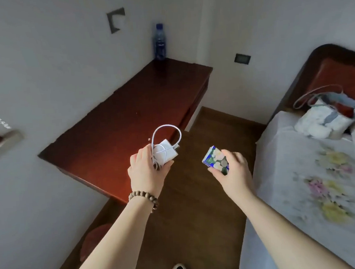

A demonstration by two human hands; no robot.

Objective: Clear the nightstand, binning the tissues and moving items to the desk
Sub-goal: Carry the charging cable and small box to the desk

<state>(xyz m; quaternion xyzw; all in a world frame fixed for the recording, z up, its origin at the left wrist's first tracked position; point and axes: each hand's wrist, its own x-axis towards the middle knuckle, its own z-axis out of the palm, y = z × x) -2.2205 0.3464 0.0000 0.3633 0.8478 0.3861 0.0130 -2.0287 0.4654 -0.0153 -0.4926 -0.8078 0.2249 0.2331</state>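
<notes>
The left hand (145, 170) has its grip closed around a white charger (165, 154), held over the near edge of the dark red bench (112, 122). The charger's cable (168, 133) loops upward and away from the person, its arch pointing toward the bench's far end. The right hand (234, 170) grasps a small blue packet (215, 160) above the wooden floor (199, 207), its long axis tilted up and to the left. A blue bottle (159, 42) stands upright at the bench's far corner. The bed (316, 176) lies to the right.
</notes>
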